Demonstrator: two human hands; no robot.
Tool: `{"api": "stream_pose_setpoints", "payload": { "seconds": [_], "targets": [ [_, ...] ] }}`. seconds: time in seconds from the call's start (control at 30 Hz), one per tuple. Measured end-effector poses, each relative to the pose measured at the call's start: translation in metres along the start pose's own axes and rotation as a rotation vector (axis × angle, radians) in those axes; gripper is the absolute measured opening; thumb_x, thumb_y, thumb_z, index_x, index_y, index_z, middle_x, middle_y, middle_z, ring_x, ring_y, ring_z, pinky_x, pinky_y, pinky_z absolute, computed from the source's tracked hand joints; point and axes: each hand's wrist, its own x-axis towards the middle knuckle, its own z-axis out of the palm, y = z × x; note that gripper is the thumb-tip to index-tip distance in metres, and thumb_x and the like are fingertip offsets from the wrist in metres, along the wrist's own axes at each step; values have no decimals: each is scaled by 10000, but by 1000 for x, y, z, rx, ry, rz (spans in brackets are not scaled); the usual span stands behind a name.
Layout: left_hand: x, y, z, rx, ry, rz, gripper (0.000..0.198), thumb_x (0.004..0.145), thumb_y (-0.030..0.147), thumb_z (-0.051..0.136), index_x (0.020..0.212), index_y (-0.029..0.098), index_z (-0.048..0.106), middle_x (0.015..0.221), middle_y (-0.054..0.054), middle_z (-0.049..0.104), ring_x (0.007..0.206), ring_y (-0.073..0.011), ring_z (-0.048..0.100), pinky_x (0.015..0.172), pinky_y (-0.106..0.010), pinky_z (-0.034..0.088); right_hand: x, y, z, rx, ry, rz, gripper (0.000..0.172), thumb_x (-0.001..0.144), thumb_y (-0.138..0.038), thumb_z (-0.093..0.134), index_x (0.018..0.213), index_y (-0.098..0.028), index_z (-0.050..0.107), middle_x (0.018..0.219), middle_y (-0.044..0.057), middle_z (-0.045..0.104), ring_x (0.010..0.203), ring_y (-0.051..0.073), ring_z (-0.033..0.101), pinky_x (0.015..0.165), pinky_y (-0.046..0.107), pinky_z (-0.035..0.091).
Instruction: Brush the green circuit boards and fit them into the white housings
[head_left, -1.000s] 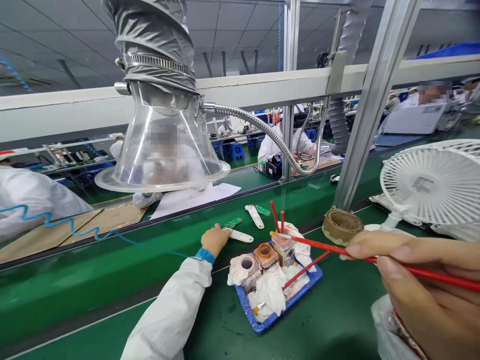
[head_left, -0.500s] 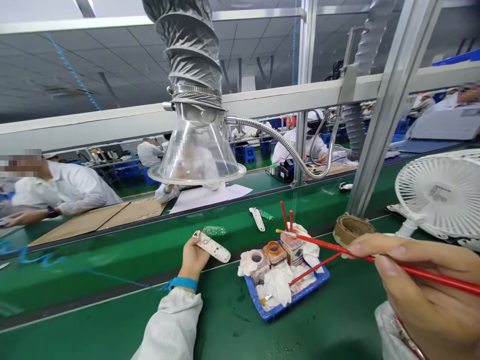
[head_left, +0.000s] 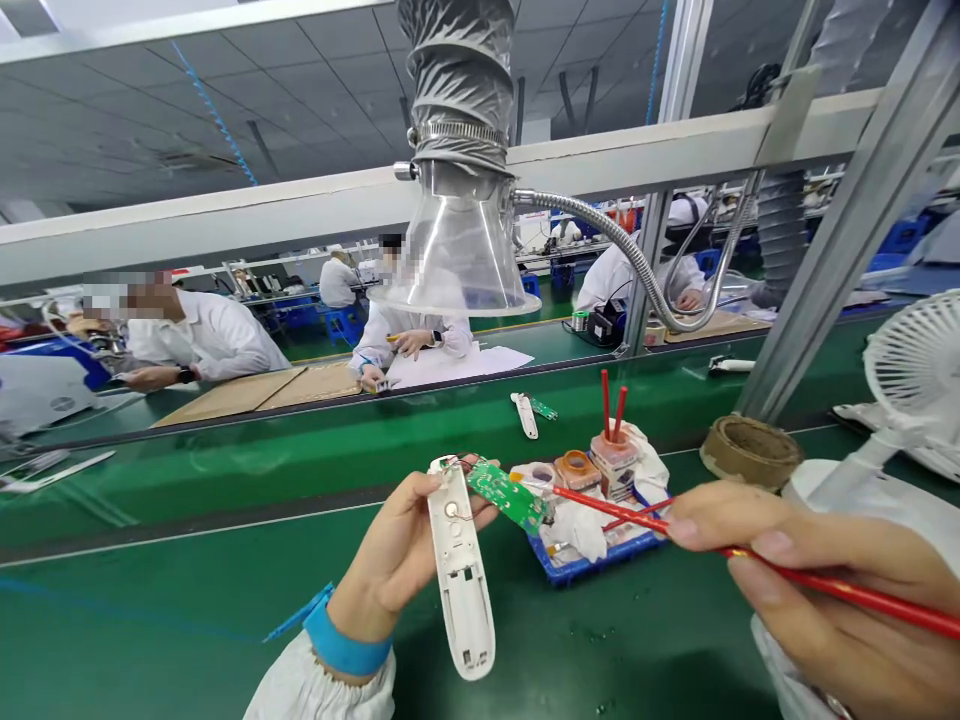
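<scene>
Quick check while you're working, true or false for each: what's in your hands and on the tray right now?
1. The left hand holds a white plastic housing. True.
2. The right hand holds the green circuit board. False: it holds a long red stick; the board sits by the housing, joined to it by thin wires.
3. Two red sticks stand upright in a jar on the blue tray. True.
4. The blue wrist strap is on the right wrist. False: it is on the left wrist.
</scene>
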Motion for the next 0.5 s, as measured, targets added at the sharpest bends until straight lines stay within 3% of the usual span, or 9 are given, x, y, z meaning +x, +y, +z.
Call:
{"api": "stream_pose_setpoints", "payload": {
  "seconds": [0.13, 0.27, 0.5],
  "targets": [
    [-9, -14, 6, 65, -27, -26, 357, 708, 28, 541, 1044, 110, 629, 763, -53, 675, 750, -186, 657, 931, -455, 458, -3, -6, 5, 62, -6, 7, 364, 734, 32, 501, 993, -222, 523, 850, 8, 691, 793, 184, 668, 807, 364, 562],
    [-11, -20, 6, 92, -112, -36, 440, 691, -13, 543, 1093, 151, 616, 656, -2, 602, 674, -139, 613, 951, -453, 435, -2, -6, 7, 54, -44, -12, 379, 727, 41, 491, 987, -234, 524, 819, 7, 692, 759, 188, 675, 770, 346, 575],
    [-14, -20, 4, 104, -189, -37, 371, 717, 21, 545, 1048, 159, 640, 606, 25, 511, 579, -89, 522, 926, -427, 433, -2, -4, 8, -33, -120, -77, 317, 718, 35, 498, 921, -207, 512, 822, 19, 699, 775, 193, 677, 759, 333, 582]
  ]
}}
